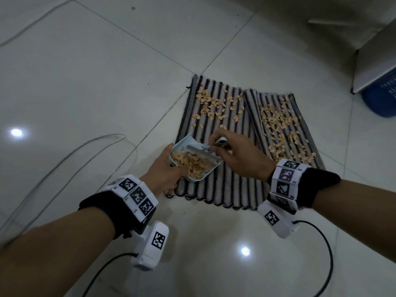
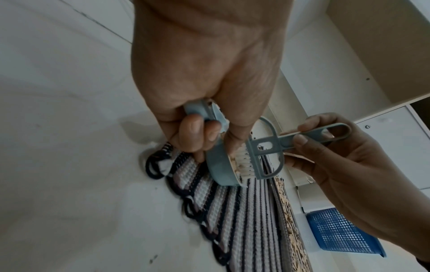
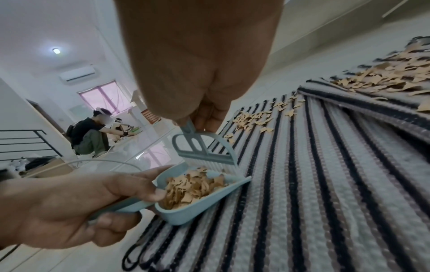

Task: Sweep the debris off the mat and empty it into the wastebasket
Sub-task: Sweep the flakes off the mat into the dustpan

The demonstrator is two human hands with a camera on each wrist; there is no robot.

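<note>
A striped mat [image 1: 227,185] lies on the tiled floor, strewn with tan paper scraps [image 1: 214,106] on its far half and right side. My left hand [image 1: 165,170] grips the handle of a light blue dustpan [image 1: 184,142], which rests on the mat's near left part, heaped with scraps [image 3: 193,187]. My right hand [image 1: 240,155] pinches the handle of a small grey-blue brush [image 2: 267,147], whose bristles stand at the pan's mouth. The blue mesh wastebasket [image 1: 381,97] stands to the far right, beyond the mat.
White furniture [image 1: 375,50] overhangs the wastebasket at the right. A white cable [image 1: 75,155] curves over the tiles to the left. The mat has a raised fold [image 1: 250,116] down its middle. Another person [image 3: 90,134] squats far off in the room.
</note>
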